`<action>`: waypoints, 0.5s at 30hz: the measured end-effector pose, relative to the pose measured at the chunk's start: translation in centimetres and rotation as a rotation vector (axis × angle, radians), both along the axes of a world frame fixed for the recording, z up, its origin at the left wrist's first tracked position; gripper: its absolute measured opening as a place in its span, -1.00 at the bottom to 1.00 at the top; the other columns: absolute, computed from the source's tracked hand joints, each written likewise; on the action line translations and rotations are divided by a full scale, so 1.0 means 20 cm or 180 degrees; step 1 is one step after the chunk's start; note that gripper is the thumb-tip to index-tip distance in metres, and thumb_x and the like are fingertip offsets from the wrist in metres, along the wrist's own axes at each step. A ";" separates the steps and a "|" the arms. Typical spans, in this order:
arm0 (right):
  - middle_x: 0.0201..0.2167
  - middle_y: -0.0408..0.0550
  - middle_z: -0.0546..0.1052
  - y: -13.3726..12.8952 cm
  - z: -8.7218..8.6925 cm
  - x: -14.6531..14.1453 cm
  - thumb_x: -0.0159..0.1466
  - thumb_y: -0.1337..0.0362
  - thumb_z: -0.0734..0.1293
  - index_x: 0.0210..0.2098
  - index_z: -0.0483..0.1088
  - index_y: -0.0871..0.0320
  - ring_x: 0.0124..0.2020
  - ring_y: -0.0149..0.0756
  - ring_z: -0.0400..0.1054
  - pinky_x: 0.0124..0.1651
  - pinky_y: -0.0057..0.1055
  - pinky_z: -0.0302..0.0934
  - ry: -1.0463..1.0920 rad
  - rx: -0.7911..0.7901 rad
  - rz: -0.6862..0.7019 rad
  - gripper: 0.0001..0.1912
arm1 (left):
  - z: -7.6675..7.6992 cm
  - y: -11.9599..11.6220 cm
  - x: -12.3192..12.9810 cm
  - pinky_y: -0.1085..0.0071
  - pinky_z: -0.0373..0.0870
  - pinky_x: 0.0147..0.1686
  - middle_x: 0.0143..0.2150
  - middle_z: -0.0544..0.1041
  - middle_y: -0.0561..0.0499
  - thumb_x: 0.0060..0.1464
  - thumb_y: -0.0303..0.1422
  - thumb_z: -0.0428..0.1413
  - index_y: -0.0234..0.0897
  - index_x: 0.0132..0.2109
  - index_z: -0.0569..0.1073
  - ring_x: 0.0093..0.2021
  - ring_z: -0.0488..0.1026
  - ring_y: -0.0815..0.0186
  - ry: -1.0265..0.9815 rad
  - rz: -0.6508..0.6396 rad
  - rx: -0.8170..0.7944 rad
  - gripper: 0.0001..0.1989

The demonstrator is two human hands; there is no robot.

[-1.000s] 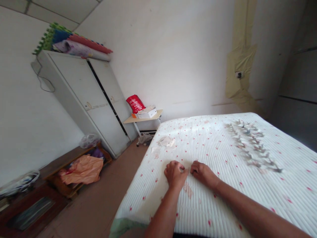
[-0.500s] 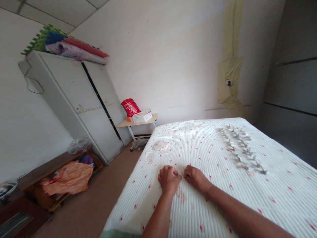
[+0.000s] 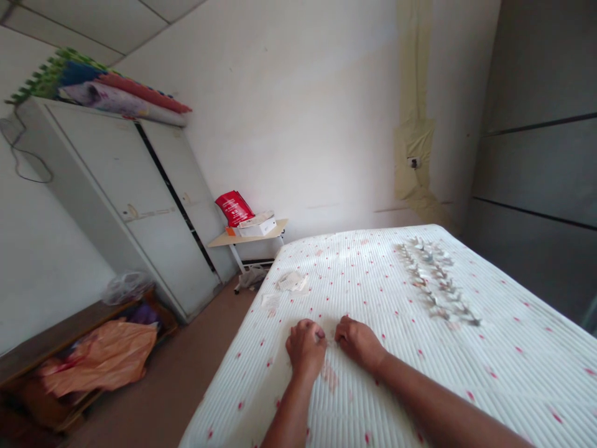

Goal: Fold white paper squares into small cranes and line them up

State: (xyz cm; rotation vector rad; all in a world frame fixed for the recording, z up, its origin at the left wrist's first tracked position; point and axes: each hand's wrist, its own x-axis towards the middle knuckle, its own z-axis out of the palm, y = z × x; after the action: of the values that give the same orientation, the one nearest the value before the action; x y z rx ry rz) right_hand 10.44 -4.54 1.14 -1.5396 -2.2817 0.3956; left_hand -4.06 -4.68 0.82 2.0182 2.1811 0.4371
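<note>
My left hand [image 3: 306,346] and my right hand [image 3: 358,340] face each other low over the bed's quilted cover [image 3: 401,398], their fingers curled inward in a pinch. A small pale bit shows in the gap between the fingertips, too small and too close to the cover's colour to name. Beyond the left hand lies a loose pile of thin printed paper pieces [image 3: 292,282], with another paper piece [image 3: 270,301] just in front of it. Several small folded paper figures [image 3: 437,277], like cranes, stand in rows on the right side of the bed.
A small table [image 3: 275,230] at the far left corner carries a red bag [image 3: 234,208] and a white box [image 3: 257,226]. A grey cabinet [image 3: 116,186] and a low wooden bench with an orange plastic bag [image 3: 107,358] stand left of the bed. A wall socket [image 3: 413,162] is behind.
The whole view has shifted slightly, so the room and bed appear further left and a little lower. Both hands stay close together in nearly the same pose.
</note>
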 end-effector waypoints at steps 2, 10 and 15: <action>-0.36 -0.04 0.48 0.00 0.00 0.00 0.13 0.45 0.15 -0.42 0.45 0.18 -0.34 -0.38 0.39 -0.33 -0.55 0.13 -0.0017 0.0010 -0.0098 -0.76 | 0.00 0.00 0.00 0.40 0.12 -0.08 -0.07 0.38 0.12 -0.08 -0.38 0.07 -0.11 -0.34 0.42 -0.01 0.25 0.31 0.0009 0.0000 -0.0011 -0.91; -0.42 -0.01 0.48 0.01 -0.02 0.01 0.14 0.45 0.15 -0.47 0.45 0.18 -0.33 -0.34 0.39 -0.26 -0.51 0.14 -0.0110 0.0090 -0.0339 -0.75 | -0.03 0.00 -0.01 0.39 0.09 -0.03 -0.06 0.37 0.13 -0.08 -0.42 0.07 -0.11 -0.35 0.41 -0.01 0.25 0.34 -0.0046 -0.0058 0.0120 -0.90; -0.39 0.00 0.49 0.00 0.00 0.02 0.14 0.44 0.14 -0.46 0.45 0.19 -0.37 -0.36 0.38 -0.32 -0.51 0.12 -0.0192 0.0076 -0.0463 -0.74 | -0.04 -0.01 0.00 0.38 0.09 -0.03 -0.06 0.37 0.15 -0.09 -0.44 0.07 -0.10 -0.35 0.41 0.00 0.24 0.33 -0.0090 -0.0035 0.0152 -0.88</action>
State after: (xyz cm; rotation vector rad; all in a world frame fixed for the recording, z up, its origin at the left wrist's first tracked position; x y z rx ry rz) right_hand 10.84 -4.48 1.07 -1.7139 -2.1924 0.2853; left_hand -4.15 -4.81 0.06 2.0342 2.1623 0.5178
